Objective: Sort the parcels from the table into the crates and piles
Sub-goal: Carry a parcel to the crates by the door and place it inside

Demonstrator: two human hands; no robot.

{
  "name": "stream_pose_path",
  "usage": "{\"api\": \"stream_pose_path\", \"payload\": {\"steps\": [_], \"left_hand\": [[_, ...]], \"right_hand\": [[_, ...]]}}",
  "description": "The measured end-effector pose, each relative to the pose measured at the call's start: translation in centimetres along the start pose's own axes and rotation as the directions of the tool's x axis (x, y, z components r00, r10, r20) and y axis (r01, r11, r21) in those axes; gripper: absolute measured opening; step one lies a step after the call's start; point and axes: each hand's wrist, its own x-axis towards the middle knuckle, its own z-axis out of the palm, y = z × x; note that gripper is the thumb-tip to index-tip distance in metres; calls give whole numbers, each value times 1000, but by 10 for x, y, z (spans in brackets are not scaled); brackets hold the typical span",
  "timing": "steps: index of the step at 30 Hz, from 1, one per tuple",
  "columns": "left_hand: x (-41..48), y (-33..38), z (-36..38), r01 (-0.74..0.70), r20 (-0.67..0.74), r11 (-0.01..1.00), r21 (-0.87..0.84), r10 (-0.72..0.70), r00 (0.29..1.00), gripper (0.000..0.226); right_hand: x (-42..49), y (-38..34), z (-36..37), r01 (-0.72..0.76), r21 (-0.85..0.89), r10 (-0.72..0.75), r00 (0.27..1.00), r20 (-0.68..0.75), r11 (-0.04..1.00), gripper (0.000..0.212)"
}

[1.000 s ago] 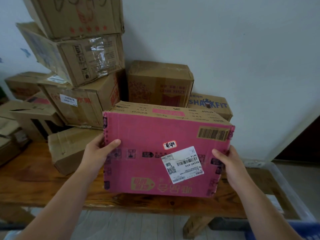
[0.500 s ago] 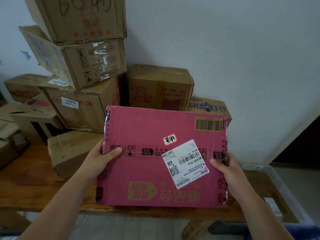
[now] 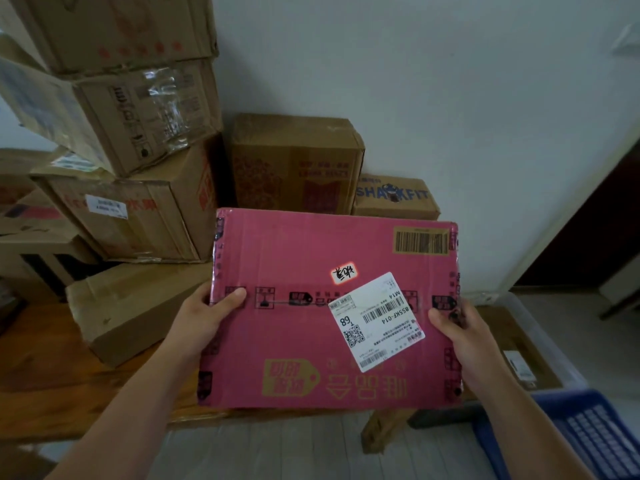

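A flat pink cardboard parcel (image 3: 298,327) with a white shipping label (image 3: 375,320) fills the middle of the view, its broad face turned up toward me. My left hand (image 3: 204,317) grips its left edge, thumb on top. My right hand (image 3: 460,334) grips its right edge the same way. The parcel is held above the front edge of the wooden table (image 3: 41,368). A blue slatted crate (image 3: 588,441) sits low at the right, and a clear plastic crate (image 3: 540,327) stands behind it with a brown parcel inside.
Brown cartons are stacked on the table against the white wall: a tall leaning pile (image 3: 131,109) at left, a printed box (image 3: 294,164) in the middle, a SHARKFIT box (image 3: 394,197) to its right. A small brown box (image 3: 128,310) lies beside my left hand.
The pink parcel has tipped back toward me, so its top face now hides its side. It has also come slightly nearer and lower; both hands keep their grip.
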Motion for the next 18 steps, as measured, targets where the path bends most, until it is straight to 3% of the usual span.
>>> {"api": "stream_pose_path", "payload": {"steps": [8, 18], "left_hand": [[2, 9, 54, -25, 77, 998, 53, 21, 997, 64], [-5, 12, 227, -38, 156, 999, 31, 33, 987, 52]], "right_hand": [[-5, 7, -50, 25, 67, -19, 996, -91, 997, 32], [18, 4, -212, 76, 70, -64, 984, -164, 995, 49]]}}
